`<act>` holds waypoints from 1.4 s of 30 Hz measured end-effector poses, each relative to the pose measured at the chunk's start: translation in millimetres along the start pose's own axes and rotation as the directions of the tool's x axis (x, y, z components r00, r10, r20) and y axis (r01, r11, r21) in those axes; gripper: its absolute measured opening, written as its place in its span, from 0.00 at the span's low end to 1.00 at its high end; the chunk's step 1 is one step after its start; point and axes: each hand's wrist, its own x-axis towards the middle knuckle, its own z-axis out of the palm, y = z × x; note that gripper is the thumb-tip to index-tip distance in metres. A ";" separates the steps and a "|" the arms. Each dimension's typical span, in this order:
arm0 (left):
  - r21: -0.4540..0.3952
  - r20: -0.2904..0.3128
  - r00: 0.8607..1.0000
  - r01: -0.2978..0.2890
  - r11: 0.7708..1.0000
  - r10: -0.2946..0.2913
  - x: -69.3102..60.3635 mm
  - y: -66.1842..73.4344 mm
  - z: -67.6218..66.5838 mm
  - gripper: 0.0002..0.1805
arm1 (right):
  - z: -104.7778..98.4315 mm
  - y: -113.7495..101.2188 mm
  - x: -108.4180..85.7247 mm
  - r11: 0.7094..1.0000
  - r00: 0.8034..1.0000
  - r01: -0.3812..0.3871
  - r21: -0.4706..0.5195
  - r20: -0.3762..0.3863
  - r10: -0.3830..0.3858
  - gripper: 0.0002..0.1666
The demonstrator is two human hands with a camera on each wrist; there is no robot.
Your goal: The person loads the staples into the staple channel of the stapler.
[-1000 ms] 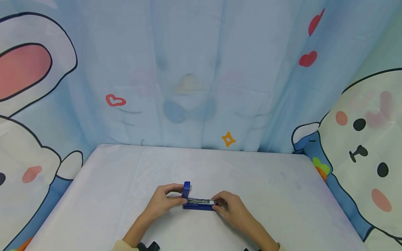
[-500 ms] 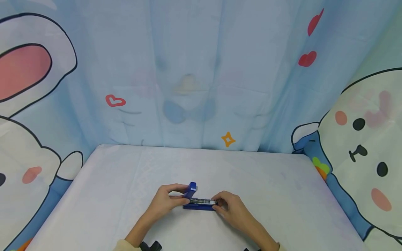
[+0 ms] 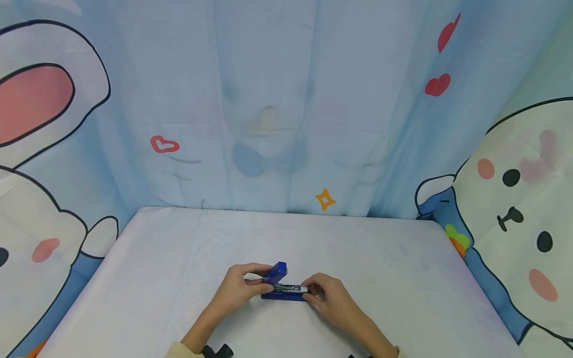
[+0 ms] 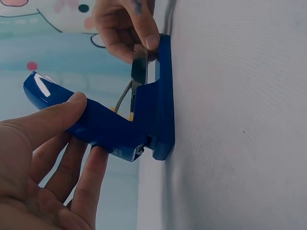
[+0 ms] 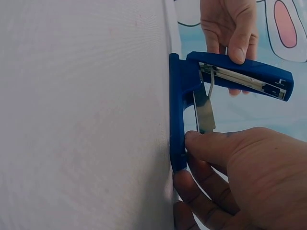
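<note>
A blue stapler rests on the table with its top cover tilted up from the hinge at the left end. My left hand pinches that cover between thumb and fingers. At the other end, my right hand grips the front of the base and the metal staple magazine, thumb on one side and fingers on the other. The right wrist view shows the underside of the raised cover and a thin metal rod joining it to the magazine. My right fingers hide the front tip.
A white cloth covers the table. Behind it hangs a light blue curtain printed with cartoon animals and hearts. Dark straps or devices show near both wrists at the bottom edge of the head view.
My left hand has moved slightly right, swinging the stapler's cover from nearly upright down toward the magazine. The right hand and the base have stayed in place.
</note>
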 end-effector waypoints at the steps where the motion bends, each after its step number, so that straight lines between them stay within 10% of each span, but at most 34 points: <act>1: 0.010 -0.002 1.000 -0.004 1.000 0.004 0.5 0.2 0.5 0.22 | 0.0 0.2 0.1 1.000 1.000 0.000 -0.001 0.000 0.000 0.13; 42: 0.358 -0.017 0.996 -0.075 0.931 0.087 6.5 8.1 20.0 0.18 | -2.0 0.3 -1.4 1.000 1.000 0.007 0.022 0.009 -0.008 0.12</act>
